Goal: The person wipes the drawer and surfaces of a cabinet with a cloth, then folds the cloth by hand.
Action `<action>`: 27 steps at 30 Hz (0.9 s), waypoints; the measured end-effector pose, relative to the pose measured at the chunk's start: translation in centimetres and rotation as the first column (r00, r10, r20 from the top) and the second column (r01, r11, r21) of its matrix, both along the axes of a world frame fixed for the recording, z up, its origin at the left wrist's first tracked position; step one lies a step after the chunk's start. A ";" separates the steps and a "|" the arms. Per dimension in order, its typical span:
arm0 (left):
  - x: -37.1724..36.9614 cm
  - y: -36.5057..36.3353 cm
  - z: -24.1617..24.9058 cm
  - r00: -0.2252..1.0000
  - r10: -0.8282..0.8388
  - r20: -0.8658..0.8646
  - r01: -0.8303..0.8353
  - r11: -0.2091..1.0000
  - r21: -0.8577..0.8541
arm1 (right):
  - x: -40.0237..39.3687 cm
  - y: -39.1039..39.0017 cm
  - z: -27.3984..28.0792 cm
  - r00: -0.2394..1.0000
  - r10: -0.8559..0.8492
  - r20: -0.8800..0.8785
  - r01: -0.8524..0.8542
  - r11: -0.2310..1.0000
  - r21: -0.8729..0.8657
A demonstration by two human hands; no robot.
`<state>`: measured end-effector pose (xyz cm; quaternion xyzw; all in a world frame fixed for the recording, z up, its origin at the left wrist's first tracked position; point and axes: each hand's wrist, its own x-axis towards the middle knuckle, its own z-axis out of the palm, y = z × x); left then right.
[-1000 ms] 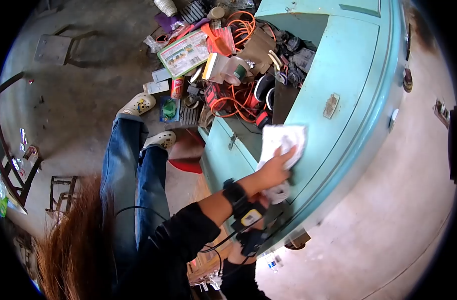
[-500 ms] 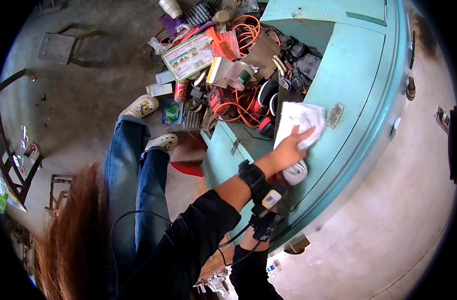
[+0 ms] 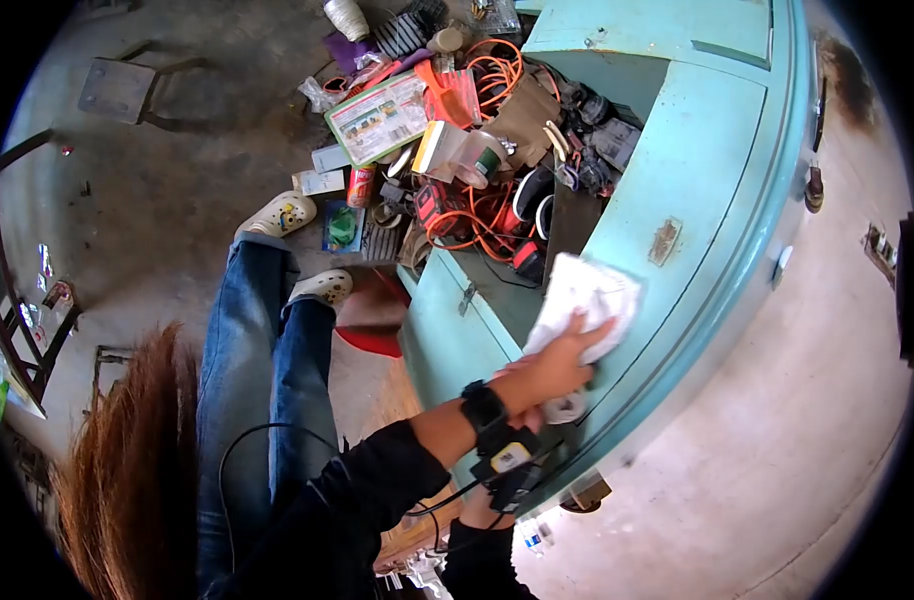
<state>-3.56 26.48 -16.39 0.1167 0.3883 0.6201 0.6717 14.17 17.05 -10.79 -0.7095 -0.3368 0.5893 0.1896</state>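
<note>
A folded white cloth lies over the edge of a pale turquoise cabinet, beside its opening. My left hand, with a dark watch on its wrist, is closed on the near part of the cloth, thumb and a finger pointing across it. Under it, my right hand is at the rolled end of the same cloth; its fingers are mostly hidden behind my left hand and wrist.
Orange cords, a red tool, a green-edged box and other clutter fill and spill from the opening. A cabinet door hangs open toward my legs. A small stool stands on the floor. Wires run along my arms.
Both hands and the white cloth have moved down and slightly left along the cabinet edge. The camera view has shifted a little.
</note>
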 end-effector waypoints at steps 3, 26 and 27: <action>-1.3 1.7 1.6 0.988 0.124 -0.095 -0.107 0.981 0.164 | 0.0 0.9 1.5 0.999 0.030 0.028 -0.032 0.995 0.092; 5.5 -6.2 0.6 0.992 -0.122 0.026 0.120 0.991 0.066 | 3.4 -0.5 -1.0 0.976 -0.141 -0.167 0.102 0.969 -0.226; 7.7 -7.4 -0.3 0.995 -0.085 -0.046 0.086 0.996 0.025 | 4.7 -1.4 -1.3 0.974 -0.159 -0.161 0.110 0.955 -0.276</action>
